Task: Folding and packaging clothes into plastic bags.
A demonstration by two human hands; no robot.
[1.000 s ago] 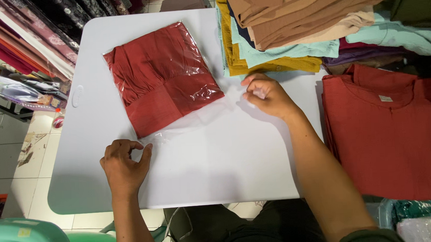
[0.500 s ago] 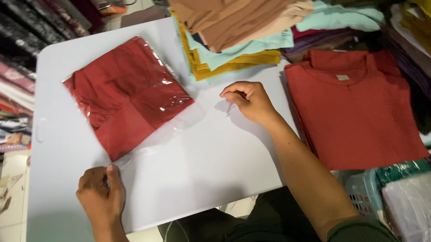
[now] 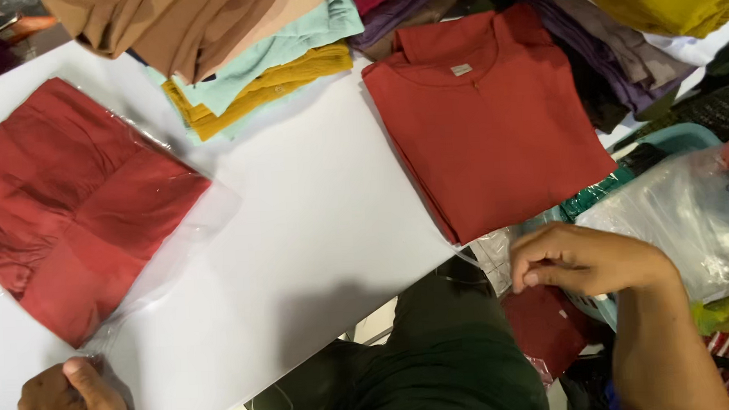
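on the white table (image 3: 301,257), left fingers (image 3: 81,377) pinch the clear bag (image 3: 177,238) of folded red cloth (image 3: 70,210); right fingers (image 3: 539,263) curl closed.

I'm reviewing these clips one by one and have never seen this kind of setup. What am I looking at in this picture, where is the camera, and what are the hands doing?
There is no machine here. The single picture comes from a camera worn on a person's head, looking down at their own two bare hands.

In front of them is a white table. On its left lies a folded red garment in a clear plastic bag. The left hand, at the bottom left, pinches a corner of that bag's loose open end. At the far side sits a pile of folded clothes in brown, mint and mustard. To the right lies a folded red shirt, not bagged, hanging partly over the table's edge.

The right hand is off the table edge, fingers curled near some clear plastic; whether it grips it I cannot tell. More clear plastic bags lie at the right.
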